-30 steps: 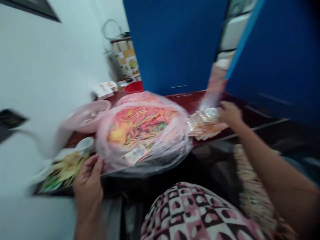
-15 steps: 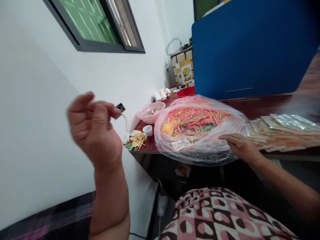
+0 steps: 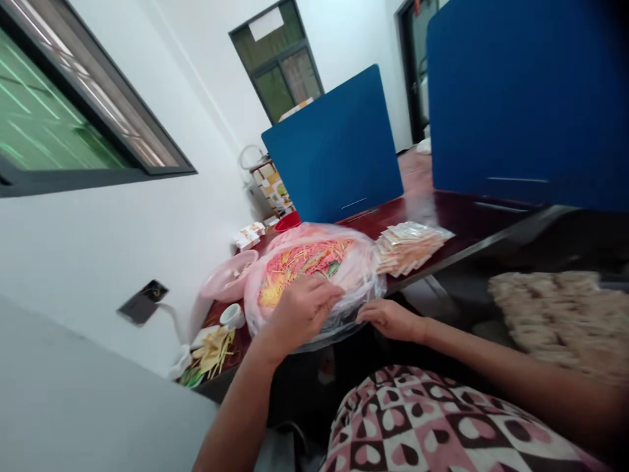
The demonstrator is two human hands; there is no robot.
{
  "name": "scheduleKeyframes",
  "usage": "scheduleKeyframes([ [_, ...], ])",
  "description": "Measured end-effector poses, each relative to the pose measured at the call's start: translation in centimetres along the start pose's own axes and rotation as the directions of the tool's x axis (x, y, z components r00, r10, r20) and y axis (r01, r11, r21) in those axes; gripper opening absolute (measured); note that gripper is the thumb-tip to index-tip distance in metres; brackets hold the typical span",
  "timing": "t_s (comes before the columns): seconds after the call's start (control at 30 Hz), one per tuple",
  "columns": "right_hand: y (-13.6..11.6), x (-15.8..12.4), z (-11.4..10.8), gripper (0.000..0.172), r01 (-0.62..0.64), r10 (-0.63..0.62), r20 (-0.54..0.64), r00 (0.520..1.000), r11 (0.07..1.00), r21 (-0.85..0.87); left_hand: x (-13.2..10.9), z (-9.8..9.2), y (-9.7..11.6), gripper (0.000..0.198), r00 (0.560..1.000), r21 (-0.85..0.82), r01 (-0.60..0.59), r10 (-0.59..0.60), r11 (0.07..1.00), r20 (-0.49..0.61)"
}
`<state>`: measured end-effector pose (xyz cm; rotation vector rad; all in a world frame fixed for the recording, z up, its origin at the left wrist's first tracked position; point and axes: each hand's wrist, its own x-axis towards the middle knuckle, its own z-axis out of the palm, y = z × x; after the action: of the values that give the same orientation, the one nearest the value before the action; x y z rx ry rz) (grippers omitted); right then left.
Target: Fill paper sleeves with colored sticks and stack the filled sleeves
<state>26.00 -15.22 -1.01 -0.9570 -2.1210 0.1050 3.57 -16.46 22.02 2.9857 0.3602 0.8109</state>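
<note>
A big clear plastic bag (image 3: 361, 265) lies open on the table, full of thin sticks (image 3: 322, 255) in pink, yellow and green. Over the bag's near side is my left hand (image 3: 307, 305), its fingers drawn together; whatever they may hold is hidden. My right hand (image 3: 393, 319) is at the bag's near right edge with thumb and fingers pinched. I cannot make out what lies between them. Just beyond that hand, a fanned pile of flat clear packets (image 3: 410, 246) rests on the table.
Left of the bag are a pink basin (image 3: 228, 278), a small white cup (image 3: 232, 316) and yellowish scraps (image 3: 213, 351). A phone (image 3: 142, 303) stands on a white holder by the wall. Blue panels (image 3: 339, 151) rise behind. A beige textured pile (image 3: 560, 321) is at right.
My left hand has come down from in front of the wall to over the bag. My right hand has shifted to the bag's near edge, fingers now pinched. The view has turned right.
</note>
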Motion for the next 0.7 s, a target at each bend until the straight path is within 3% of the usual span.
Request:
scheduleKeyframes([
  [0.07, 0.1, -0.9, 0.1, 0.037, -0.065, 0.065, 0.016, 0.998, 0.998, 0.001, -0.3, 2.7, -2.0, 0.022, 0.992, -0.018, -0.015, 0.017, 1.000, 0.127],
  [0.13, 0.1, -1.8, 0.7, 0.038, -0.120, 0.119, 0.035, 0.992, 0.993, 0.017, -1.4, 4.1, -3.4, 0.022, 0.983, -0.063, 0.011, 0.001, 0.998, 0.185],
  [0.27, -0.3, -3.8, 3.5, 0.038, -0.221, 0.211, 0.109, 0.971, 0.971, 0.094, -3.3, 5.3, -5.6, 0.018, 0.988, -0.205, 0.090, -0.061, 0.975, 0.143],
  [0.4, -0.1, -5.9, 6.0, 0.038, -0.337, 0.299, 0.217, 0.929, 0.926, 0.169, -3.4, 7.6, -7.5, 0.018, 0.985, -0.373, 0.166, -0.141, 0.913, 0.095],
  [0.57, 0.8, -7.8, 6.3, 0.042, -0.563, 0.549, 0.127, 0.826, 0.795, 0.227, -2.9, 10.6, -8.9, 0.017, 0.975, -0.542, 0.220, -0.191, 0.811, 0.110],
  [0.7, 0.9, -8.3, 5.9, 0.040, -0.647, 0.648, 0.080, 0.757, 0.728, 0.225, -2.5, 9.7, -10.6, 0.016, 0.969, -0.612, 0.219, -0.244, 0.760, 0.044],
])
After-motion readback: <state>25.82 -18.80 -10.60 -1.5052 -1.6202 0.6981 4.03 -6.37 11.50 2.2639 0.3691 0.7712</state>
